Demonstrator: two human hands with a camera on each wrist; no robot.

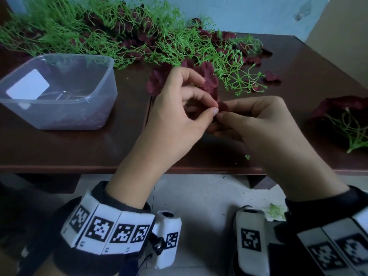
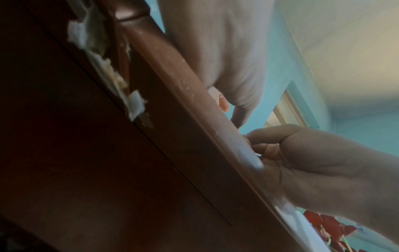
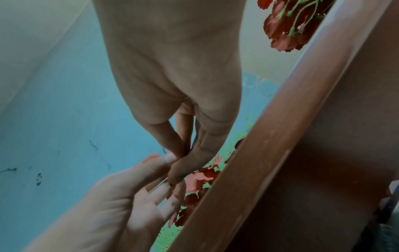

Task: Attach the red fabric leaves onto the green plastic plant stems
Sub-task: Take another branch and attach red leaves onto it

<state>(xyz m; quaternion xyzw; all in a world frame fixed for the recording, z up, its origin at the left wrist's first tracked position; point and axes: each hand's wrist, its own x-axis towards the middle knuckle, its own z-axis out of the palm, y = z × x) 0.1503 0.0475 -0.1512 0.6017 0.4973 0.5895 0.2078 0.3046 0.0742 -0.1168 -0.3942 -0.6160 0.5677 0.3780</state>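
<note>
Our left hand point(image 1: 175, 108) and right hand point(image 1: 256, 120) both pinching one small red leaf point(image 1: 223, 106) above the table point(image 1: 308, 76) middle, its axis unclear, green stems point(image 1: 235, 62) beyond, clear tub point(image 1: 59, 90) left holding a white card point(image 1: 27, 84).

The head view looks forward and steeply down from above, taking in the dark brown tabletop point(image 1: 59, 148), both wrists at the bottom edge and the blue wall point(image 1: 249, 14) behind. The left wrist view sits low, below the tabletop's point(image 2: 194, 119) front edge, and faces up past it toward the wall point(image 2: 278, 81) and what seems to be the ceiling, though the picture is blurred. The right wrist view also looks upward along the tabletop edge point(image 3: 280, 136), very near the fingers. All three share the two hands meeting above that front edge.
</note>
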